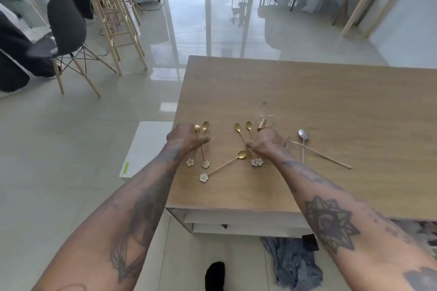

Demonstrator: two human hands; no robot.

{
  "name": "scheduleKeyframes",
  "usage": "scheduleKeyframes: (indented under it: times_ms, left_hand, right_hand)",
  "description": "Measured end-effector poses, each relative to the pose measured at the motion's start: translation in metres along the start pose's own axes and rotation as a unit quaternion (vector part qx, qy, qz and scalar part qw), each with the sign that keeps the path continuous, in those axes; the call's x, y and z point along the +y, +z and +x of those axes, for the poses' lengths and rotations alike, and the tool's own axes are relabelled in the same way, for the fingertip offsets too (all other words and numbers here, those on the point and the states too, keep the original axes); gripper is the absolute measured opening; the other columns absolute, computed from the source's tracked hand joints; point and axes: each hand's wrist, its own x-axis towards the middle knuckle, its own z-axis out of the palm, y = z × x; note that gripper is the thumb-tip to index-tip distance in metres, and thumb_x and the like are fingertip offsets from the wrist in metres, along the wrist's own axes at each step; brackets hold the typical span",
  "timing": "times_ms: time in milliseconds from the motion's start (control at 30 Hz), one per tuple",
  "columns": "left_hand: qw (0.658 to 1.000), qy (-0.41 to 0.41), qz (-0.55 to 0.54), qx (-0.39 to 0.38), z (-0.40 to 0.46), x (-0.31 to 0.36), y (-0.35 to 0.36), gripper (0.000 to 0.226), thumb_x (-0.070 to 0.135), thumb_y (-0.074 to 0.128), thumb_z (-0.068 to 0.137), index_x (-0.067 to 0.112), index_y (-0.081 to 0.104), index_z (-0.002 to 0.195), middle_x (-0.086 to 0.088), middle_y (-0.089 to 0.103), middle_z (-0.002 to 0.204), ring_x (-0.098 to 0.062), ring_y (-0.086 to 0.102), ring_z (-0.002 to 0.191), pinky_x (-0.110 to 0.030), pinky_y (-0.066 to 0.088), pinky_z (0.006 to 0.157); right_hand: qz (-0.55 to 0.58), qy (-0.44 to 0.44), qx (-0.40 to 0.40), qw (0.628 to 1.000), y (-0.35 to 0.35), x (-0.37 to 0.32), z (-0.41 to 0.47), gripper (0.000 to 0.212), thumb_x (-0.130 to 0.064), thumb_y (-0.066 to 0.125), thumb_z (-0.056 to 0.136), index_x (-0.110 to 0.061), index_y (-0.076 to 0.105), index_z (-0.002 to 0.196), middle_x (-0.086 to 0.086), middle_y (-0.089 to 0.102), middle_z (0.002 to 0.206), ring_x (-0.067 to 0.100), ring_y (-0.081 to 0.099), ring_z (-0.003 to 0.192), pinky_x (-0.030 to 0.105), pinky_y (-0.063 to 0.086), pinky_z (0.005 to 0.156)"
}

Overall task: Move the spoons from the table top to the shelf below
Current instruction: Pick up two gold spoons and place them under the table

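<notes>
Several small gold spoons with flower-shaped ends lie on the wooden table top (307, 92). My left hand (185, 138) rests over the handles of a pair of gold spoons (205, 126), fingers curled on them. My right hand (266, 143) pinches the handles of a second pair of gold spoons (243, 129). A single gold spoon (227, 164) lies loose between my hands, nearer the front edge. A silver spoon (303, 136) and a long thin gold utensil (326, 157) lie crossed to the right. The white shelf (241, 224) shows under the table's front edge.
A clear glass (266, 111) with a small cork-like piece (261, 124) beside it stands just beyond my right hand. On the floor lie a grey cloth (290, 264) and a white board (144, 149). A dark chair (66, 35) and wooden stools (115, 26) stand far left.
</notes>
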Motion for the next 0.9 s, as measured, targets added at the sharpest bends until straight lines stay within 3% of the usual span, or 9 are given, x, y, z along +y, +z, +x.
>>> scheduleKeyframes:
  times_ms: [133, 200, 267, 300, 333, 400, 433, 633, 900]
  left_hand:
    - [0.998, -0.025, -0.045, -0.035, 0.012, 0.003, -0.004, 0.046, 0.055, 0.083, 0.066, 0.019, 0.053, 0.065, 0.003, 0.053, 0.071, -0.022, 0.054, 0.072, -0.029, 0.039, 0.063]
    - [0.996, -0.025, -0.056, -0.059, 0.018, 0.004, -0.005, 0.040, 0.045, 0.086, 0.062, 0.017, 0.058, 0.065, 0.001, 0.059, 0.071, -0.022, 0.058, 0.071, -0.029, 0.041, 0.056]
    - [0.994, -0.030, -0.065, -0.080, 0.023, 0.004, -0.005, 0.030, 0.034, 0.087, 0.061, 0.013, 0.067, 0.067, -0.004, 0.070, 0.074, -0.024, 0.067, 0.074, -0.031, 0.056, 0.062]
    - [0.992, -0.040, -0.080, -0.090, 0.026, 0.003, -0.005, 0.024, 0.028, 0.086, 0.062, 0.011, 0.070, 0.068, -0.005, 0.073, 0.071, -0.022, 0.071, 0.070, -0.032, 0.061, 0.064]
    - [0.990, -0.049, -0.095, -0.095, 0.028, 0.003, -0.005, 0.019, 0.022, 0.086, 0.063, 0.010, 0.072, 0.066, -0.003, 0.073, 0.061, -0.017, 0.072, 0.058, -0.030, 0.062, 0.059]
    - [0.986, -0.064, -0.117, -0.098, 0.029, 0.002, -0.004, 0.016, 0.013, 0.085, 0.066, 0.010, 0.071, 0.059, 0.002, 0.064, 0.039, -0.010, 0.060, 0.032, -0.020, 0.052, 0.040]
    - [0.985, -0.068, -0.125, -0.096, 0.029, 0.000, -0.003, 0.016, 0.010, 0.084, 0.067, 0.009, 0.071, 0.058, 0.003, 0.061, 0.035, -0.009, 0.056, 0.027, -0.018, 0.048, 0.037]
    - [0.985, -0.063, -0.143, -0.066, 0.022, 0.003, -0.002, 0.009, 0.013, 0.077, 0.066, 0.009, 0.071, 0.061, -0.001, 0.068, 0.048, -0.011, 0.063, 0.038, -0.019, 0.051, 0.043]
    - [0.981, -0.040, -0.185, -0.028, 0.009, 0.007, -0.012, 0.015, 0.012, 0.073, 0.073, -0.002, 0.077, 0.078, -0.012, 0.074, 0.066, -0.017, 0.065, 0.048, -0.027, 0.062, 0.056]
  right_hand:
    - [-0.017, 0.004, 0.010, 1.000, -0.002, -0.004, -0.003, 0.074, -0.051, 0.060, 0.084, -0.005, 0.048, 0.141, 0.009, 0.066, 0.113, 0.027, 0.063, 0.107, 0.032, 0.044, 0.074]
    - [-0.020, 0.007, 0.010, 1.000, 0.000, -0.005, 0.000, 0.058, -0.047, 0.062, 0.084, -0.005, 0.060, 0.123, 0.006, 0.062, 0.095, 0.023, 0.059, 0.088, 0.031, 0.043, 0.070]
    - [-0.029, 0.005, 0.019, 0.999, 0.000, -0.006, 0.000, 0.038, -0.043, 0.063, 0.086, -0.008, 0.064, 0.101, 0.003, 0.055, 0.082, 0.019, 0.052, 0.074, 0.031, 0.045, 0.068]
    - [-0.030, 0.001, 0.015, 0.999, 0.000, -0.006, 0.001, 0.035, -0.042, 0.062, 0.087, -0.010, 0.063, 0.101, 0.003, 0.054, 0.083, 0.019, 0.051, 0.075, 0.031, 0.045, 0.066]
    - [-0.033, -0.006, 0.012, 0.999, 0.000, -0.007, 0.001, 0.035, -0.041, 0.061, 0.088, -0.010, 0.063, 0.104, 0.004, 0.054, 0.086, 0.021, 0.052, 0.078, 0.031, 0.043, 0.066]
    - [-0.034, -0.013, 0.009, 0.999, 0.001, -0.010, 0.001, 0.034, -0.041, 0.060, 0.090, -0.010, 0.063, 0.102, 0.006, 0.055, 0.090, 0.022, 0.052, 0.081, 0.031, 0.042, 0.065]
    - [-0.028, -0.009, 0.007, 1.000, 0.002, -0.010, 0.002, 0.032, -0.041, 0.060, 0.090, -0.010, 0.063, 0.100, 0.006, 0.056, 0.091, 0.022, 0.052, 0.081, 0.031, 0.043, 0.066]
    - [-0.019, -0.023, 0.009, 1.000, 0.006, -0.010, 0.004, 0.029, -0.040, 0.057, 0.091, -0.013, 0.058, 0.080, 0.006, 0.056, 0.087, 0.023, 0.053, 0.078, 0.031, 0.042, 0.065]
    - [0.047, -0.055, 0.023, 0.997, -0.003, 0.001, -0.012, 0.031, -0.028, 0.055, 0.090, -0.018, 0.049, 0.061, -0.002, 0.044, 0.062, 0.016, 0.045, 0.060, 0.027, 0.039, 0.056]
